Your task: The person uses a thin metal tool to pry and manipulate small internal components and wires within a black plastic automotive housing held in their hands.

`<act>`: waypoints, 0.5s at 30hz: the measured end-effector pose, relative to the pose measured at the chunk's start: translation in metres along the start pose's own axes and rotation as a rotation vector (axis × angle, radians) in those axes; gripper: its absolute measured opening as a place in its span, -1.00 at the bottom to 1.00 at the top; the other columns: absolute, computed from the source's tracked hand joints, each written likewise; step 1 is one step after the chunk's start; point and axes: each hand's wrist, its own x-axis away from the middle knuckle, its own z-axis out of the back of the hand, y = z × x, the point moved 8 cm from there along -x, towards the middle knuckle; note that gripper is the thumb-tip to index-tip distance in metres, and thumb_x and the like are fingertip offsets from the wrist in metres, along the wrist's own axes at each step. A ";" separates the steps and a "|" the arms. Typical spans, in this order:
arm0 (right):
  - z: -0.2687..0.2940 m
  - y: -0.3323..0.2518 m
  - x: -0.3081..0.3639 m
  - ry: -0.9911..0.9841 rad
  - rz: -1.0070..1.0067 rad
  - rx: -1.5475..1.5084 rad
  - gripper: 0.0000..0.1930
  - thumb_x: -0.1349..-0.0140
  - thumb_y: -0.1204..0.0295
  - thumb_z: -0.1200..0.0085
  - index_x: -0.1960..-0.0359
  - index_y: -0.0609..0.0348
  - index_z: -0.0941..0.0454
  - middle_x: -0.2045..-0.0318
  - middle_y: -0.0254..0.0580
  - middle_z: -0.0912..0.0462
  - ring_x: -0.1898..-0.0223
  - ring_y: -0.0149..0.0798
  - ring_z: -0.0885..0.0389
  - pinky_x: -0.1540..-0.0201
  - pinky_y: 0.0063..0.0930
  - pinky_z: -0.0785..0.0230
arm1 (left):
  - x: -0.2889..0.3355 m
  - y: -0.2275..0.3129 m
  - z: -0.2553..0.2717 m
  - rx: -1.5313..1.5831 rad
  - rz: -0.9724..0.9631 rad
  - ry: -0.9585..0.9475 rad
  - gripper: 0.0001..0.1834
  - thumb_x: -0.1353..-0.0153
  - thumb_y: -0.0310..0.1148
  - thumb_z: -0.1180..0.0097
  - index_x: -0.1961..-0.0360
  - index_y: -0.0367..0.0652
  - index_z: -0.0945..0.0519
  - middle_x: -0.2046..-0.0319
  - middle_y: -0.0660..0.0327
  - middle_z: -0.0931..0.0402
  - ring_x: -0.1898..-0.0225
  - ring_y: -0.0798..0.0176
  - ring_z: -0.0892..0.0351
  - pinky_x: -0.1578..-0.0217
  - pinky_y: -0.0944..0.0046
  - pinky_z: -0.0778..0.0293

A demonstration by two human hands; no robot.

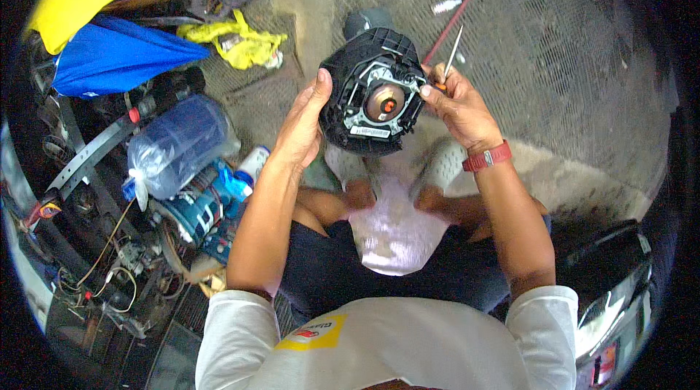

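Between my hands is a black airbag module point(343, 109), its back turned up, showing a metal frame around a round copper-coloured inflator point(386, 103) with an orange plug in the middle. My left hand point(305, 118) is closed on the module's left edge, the thumb lying along the rim. At the right edge, my right hand point(465, 109) presses its thumb against the frame. That same hand also grips a thin screwdriver point(453, 51), whose shaft points up and away; its orange handle is mostly hidden by the fingers.
On the left lie metal brackets point(87, 160), a water-filled clear bag point(182, 145), a blue cloth point(120, 58) and a yellow plastic bag point(244, 41). A red hose point(467, 3) crosses the ridged floor point(561, 62). A pale stool point(397, 244) stands between my knees. A car headlight point(609, 321) is at lower right.
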 end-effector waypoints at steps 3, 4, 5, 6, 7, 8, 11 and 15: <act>-0.012 -0.022 -0.023 -0.006 0.015 0.094 -0.67 -0.46 0.44 -0.43 0.05 0.00 -0.42 -0.20 -0.29 -0.60 -0.22 -0.34 -0.52 -0.33 -0.33 -0.43 | -0.035 0.004 0.009 -0.049 -0.097 0.071 -0.24 -0.68 0.25 -0.01 -0.45 -0.24 -0.59 -0.32 0.12 -0.70 -0.34 0.25 -0.64 -0.42 0.17 -0.47; -0.009 -0.025 -0.029 -0.014 0.039 0.055 -0.67 -0.46 0.43 -0.43 0.05 0.01 -0.42 -0.21 -0.28 -0.61 -0.23 -0.32 -0.53 -0.36 -0.30 -0.41 | -0.043 0.008 0.007 -0.071 -0.132 0.089 -0.25 -0.68 0.26 -0.01 -0.42 -0.24 -0.61 -0.29 0.13 -0.72 -0.31 0.26 -0.65 -0.40 0.18 -0.48; -0.007 -0.027 -0.035 -0.024 0.059 0.017 -0.67 -0.46 0.42 -0.43 0.05 0.01 -0.42 -0.22 -0.27 -0.62 -0.25 -0.31 -0.53 -0.40 -0.27 -0.39 | -0.051 0.010 0.007 -0.091 -0.166 0.110 -0.26 -0.68 0.26 -0.01 -0.40 -0.24 -0.64 -0.25 0.15 -0.74 -0.29 0.26 -0.66 -0.37 0.18 -0.50; -0.004 -0.030 -0.042 -0.008 0.074 0.056 -0.68 -0.47 0.42 -0.42 0.07 0.02 -0.41 -0.20 -0.25 -0.66 -0.26 -0.28 -0.54 -0.41 -0.21 -0.39 | -0.058 0.012 0.008 -0.089 -0.244 0.095 -0.25 -0.67 0.28 0.00 -0.36 -0.25 -0.66 -0.19 0.18 -0.76 -0.17 0.29 -0.69 -0.30 0.20 -0.52; 0.000 -0.033 -0.048 -0.028 0.113 0.130 -0.68 -0.47 0.42 -0.42 0.08 0.01 -0.40 -0.18 -0.24 -0.67 -0.27 -0.27 -0.54 -0.39 -0.21 -0.41 | -0.062 0.015 0.010 -0.136 -0.302 0.103 -0.24 -0.67 0.29 0.00 -0.33 -0.26 -0.68 -0.18 0.18 -0.77 -0.16 0.29 -0.68 -0.28 0.21 -0.52; 0.007 -0.037 -0.057 -0.047 0.150 0.203 -0.67 -0.47 0.42 -0.42 0.09 0.01 -0.39 -0.17 -0.23 -0.68 -0.27 -0.26 -0.54 -0.37 -0.22 -0.43 | -0.065 0.019 0.012 -0.181 -0.359 0.114 -0.24 -0.67 0.30 0.00 -0.31 -0.27 -0.69 -0.16 0.18 -0.77 -0.14 0.29 -0.68 -0.27 0.22 -0.51; 0.010 -0.060 -0.068 0.063 0.302 0.523 -0.69 -0.52 0.35 -0.38 0.21 0.02 -0.39 0.05 -0.23 -0.72 -0.09 -0.31 -0.58 -0.19 -0.27 -0.51 | -0.075 0.029 0.032 -0.408 -0.545 0.223 -0.22 -0.66 0.31 -0.02 -0.17 -0.33 -0.74 0.00 0.12 -0.82 -0.04 0.24 -0.70 -0.17 0.19 -0.53; 0.029 -0.091 -0.075 0.294 0.395 0.781 -0.62 -0.67 0.13 -0.15 0.28 0.10 -0.44 0.38 -0.40 -0.57 0.30 -0.39 -0.47 0.17 -0.30 -0.42 | -0.063 0.052 0.043 -0.633 -0.680 0.397 -0.27 -0.65 0.28 -0.06 -0.09 -0.32 -0.74 0.18 0.04 -0.81 0.10 0.19 -0.71 -0.04 0.11 -0.57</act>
